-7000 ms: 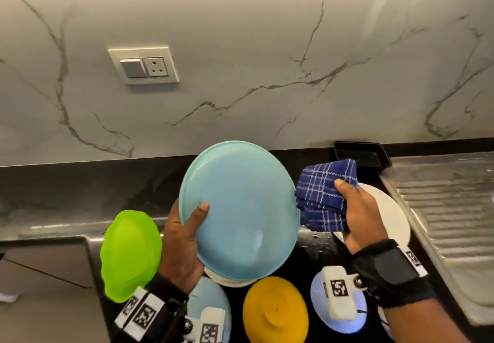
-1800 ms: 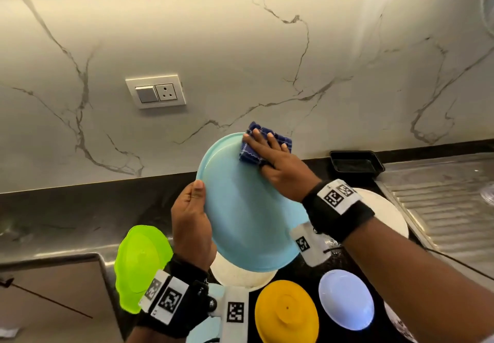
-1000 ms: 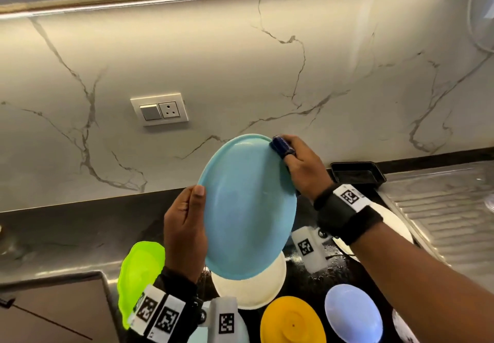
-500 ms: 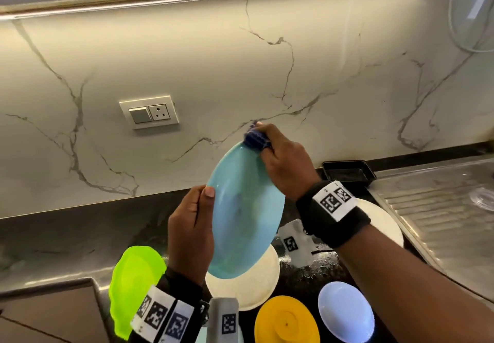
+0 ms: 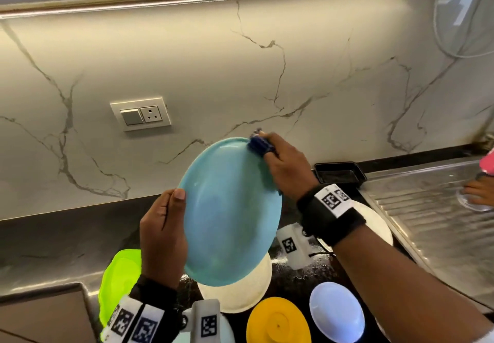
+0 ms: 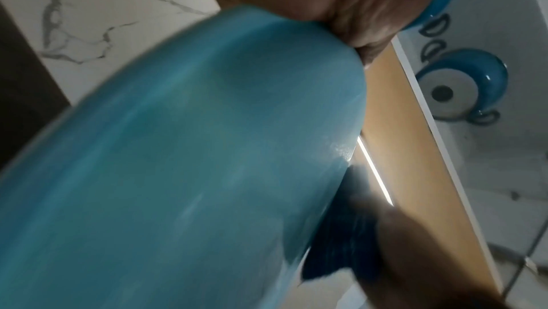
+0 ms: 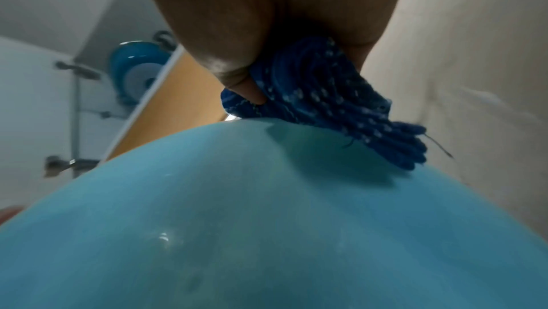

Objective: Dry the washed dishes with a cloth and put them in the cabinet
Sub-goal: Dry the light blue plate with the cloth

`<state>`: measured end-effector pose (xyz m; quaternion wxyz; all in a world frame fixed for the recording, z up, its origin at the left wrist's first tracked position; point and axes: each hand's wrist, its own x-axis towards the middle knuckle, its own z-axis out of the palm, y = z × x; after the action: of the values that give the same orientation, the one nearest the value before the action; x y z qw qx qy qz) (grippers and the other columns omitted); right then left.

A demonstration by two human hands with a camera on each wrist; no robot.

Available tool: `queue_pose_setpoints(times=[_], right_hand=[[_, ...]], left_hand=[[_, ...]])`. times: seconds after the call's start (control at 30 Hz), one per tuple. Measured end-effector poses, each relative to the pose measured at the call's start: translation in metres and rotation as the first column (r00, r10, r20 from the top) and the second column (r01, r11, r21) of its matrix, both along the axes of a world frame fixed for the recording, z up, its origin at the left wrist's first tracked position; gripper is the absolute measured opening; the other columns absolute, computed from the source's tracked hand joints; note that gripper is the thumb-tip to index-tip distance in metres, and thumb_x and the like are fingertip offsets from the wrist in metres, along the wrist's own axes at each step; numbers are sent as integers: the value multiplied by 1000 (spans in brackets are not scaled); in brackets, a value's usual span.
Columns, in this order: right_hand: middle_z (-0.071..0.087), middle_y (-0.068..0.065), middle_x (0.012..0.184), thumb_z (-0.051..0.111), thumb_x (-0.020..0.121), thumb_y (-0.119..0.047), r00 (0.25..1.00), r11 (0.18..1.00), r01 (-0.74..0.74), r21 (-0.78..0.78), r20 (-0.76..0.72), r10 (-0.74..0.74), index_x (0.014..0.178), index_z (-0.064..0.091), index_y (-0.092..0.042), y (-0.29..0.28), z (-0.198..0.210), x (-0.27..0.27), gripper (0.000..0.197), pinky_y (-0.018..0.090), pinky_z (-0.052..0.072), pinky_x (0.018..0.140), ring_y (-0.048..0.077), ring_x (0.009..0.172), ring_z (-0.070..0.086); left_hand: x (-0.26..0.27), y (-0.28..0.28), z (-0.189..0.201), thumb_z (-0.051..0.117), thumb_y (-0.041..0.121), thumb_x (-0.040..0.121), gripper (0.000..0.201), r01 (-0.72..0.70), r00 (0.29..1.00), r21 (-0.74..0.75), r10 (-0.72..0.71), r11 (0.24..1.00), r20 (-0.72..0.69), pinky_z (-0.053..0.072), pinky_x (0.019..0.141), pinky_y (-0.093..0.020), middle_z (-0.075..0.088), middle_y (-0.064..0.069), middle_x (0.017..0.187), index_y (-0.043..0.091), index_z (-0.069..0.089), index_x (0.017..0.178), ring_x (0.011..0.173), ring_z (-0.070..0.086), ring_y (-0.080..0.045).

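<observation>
A light blue plate (image 5: 230, 209) is held up on edge above the counter, in front of the marble wall. My left hand (image 5: 163, 233) grips its left rim, thumb on the near face. My right hand (image 5: 280, 166) pinches a folded dark blue checked cloth (image 5: 258, 143) against the plate's upper right rim. The right wrist view shows the cloth (image 7: 326, 103) bunched between thumb and fingers at the edge of the plate (image 7: 267, 220). The left wrist view is filled by the plate (image 6: 178, 161), with the cloth (image 6: 341, 243) dark at its far edge.
On the black counter (image 5: 53, 235) below lie a green plate (image 5: 117, 284), a cream plate (image 5: 240, 294), a yellow dish (image 5: 278, 321), a pale blue bowl (image 5: 336, 310) and a white plate (image 5: 374, 222). A black tray (image 5: 339, 174) and steel drainboard (image 5: 433, 222) sit right, where another person's hand (image 5: 478, 190) reaches.
The plate has swung back from nearly edge-on to show more of its face. My right hand with the cloth has slid along the upper rim to the right. Another hand appeared at far right.
</observation>
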<state>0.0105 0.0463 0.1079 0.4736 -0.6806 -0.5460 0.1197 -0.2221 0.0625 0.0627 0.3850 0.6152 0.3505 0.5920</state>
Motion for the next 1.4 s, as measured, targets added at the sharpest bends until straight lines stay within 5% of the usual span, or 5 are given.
queue_pose_setpoints(times=[0.2, 0.53, 0.8, 1.07, 1.4], right_hand=[[68, -5, 95, 45, 87, -22, 957, 999, -20, -49, -291, 5, 107, 62, -35, -3, -44, 11, 30, 51, 51, 86, 24, 92, 62], [28, -10, 161, 47, 91, -15, 894, 941, -333, 57, 336, 296, 148, 43, -28, 3, -1, -40, 59, 33, -2, 123, 19, 152, 12], [16, -18, 159, 54, 98, -17, 967, 973, -230, -8, 113, 229, 151, 35, -35, -8, -41, -7, 59, 49, 1, 124, 15, 153, -1], [18, -13, 163, 36, 96, -35, 636, 885, -456, -93, 662, 397, 155, 23, -36, -62, -72, -67, 61, 47, -1, 124, 23, 154, 5], [15, -23, 154, 48, 97, -8, 949, 954, -289, -79, 107, 296, 152, 32, -32, -24, -61, 2, 62, 49, -12, 122, 11, 149, -8]], left_hand=[[-18, 11, 0, 59, 47, 90, 33, 80, 949, -153, -28, 985, 313, 50, 62, -23, 64, -3, 80, 16, 69, 82, 76, 55, -19], [-6, 6, -4, 67, 60, 83, 41, 137, 952, -172, -81, 976, 295, 50, 72, -33, 64, -11, 90, 19, 71, 86, 85, 54, -25], [-11, 6, 3, 45, 29, 108, 32, 80, 928, -269, 26, 960, 371, 60, 79, -38, 76, -4, 98, 12, 70, 100, 89, 70, -20], [3, 2, 0, 44, 32, 107, 46, 117, 888, -377, 72, 919, 453, 54, 95, -59, 64, -31, 124, -7, 59, 127, 111, 65, -44], [12, -8, -2, 47, 35, 106, 36, 88, 893, -365, 89, 927, 442, 47, 103, -62, 66, -23, 128, 11, 72, 110, 111, 66, -35]])
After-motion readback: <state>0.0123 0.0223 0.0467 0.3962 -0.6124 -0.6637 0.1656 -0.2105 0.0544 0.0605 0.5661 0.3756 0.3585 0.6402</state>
